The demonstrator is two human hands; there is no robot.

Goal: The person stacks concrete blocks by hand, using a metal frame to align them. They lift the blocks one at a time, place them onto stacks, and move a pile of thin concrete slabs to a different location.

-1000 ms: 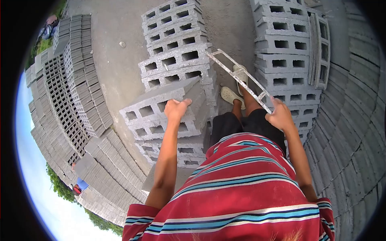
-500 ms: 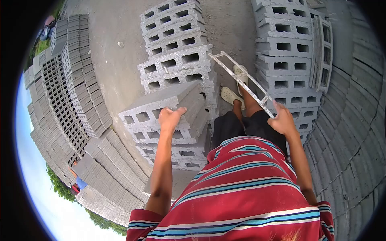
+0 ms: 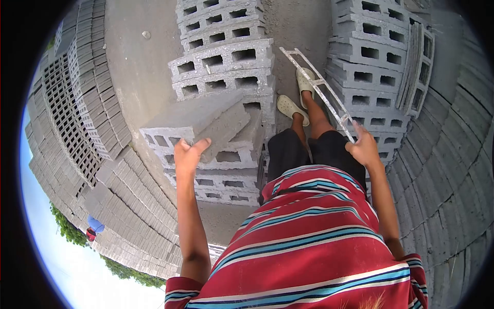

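Note:
My left hand [image 3: 189, 154] is closed on the near edge of a grey hollow concrete block [image 3: 198, 114], its thumb on the upper face. That block sits at an angle on top of a short stack of hollow blocks [image 3: 231, 177], left of my legs. On the other side, my right hand [image 3: 364, 147] grips the lower end of a long, pale, ladder-like frame [image 3: 323, 87]. The frame slants up and left over my feet, in front of the right block stack. Its far end touches nothing that I can make out.
Beyond the short stack runs a row of hollow blocks [image 3: 221, 67]. Another tall stack [image 3: 363, 77] rises on the right, with more frames [image 3: 421, 72] at its side. Stacked blocks [image 3: 72, 118] fill the left, where a person in blue [image 3: 94, 224] is visible. Pale shoes [image 3: 291, 109] stand between stacks.
My left hand and the top block have shifted left, and the block has turned, uncovering part of the block below. The frame has swung slightly upright and right in my right hand.

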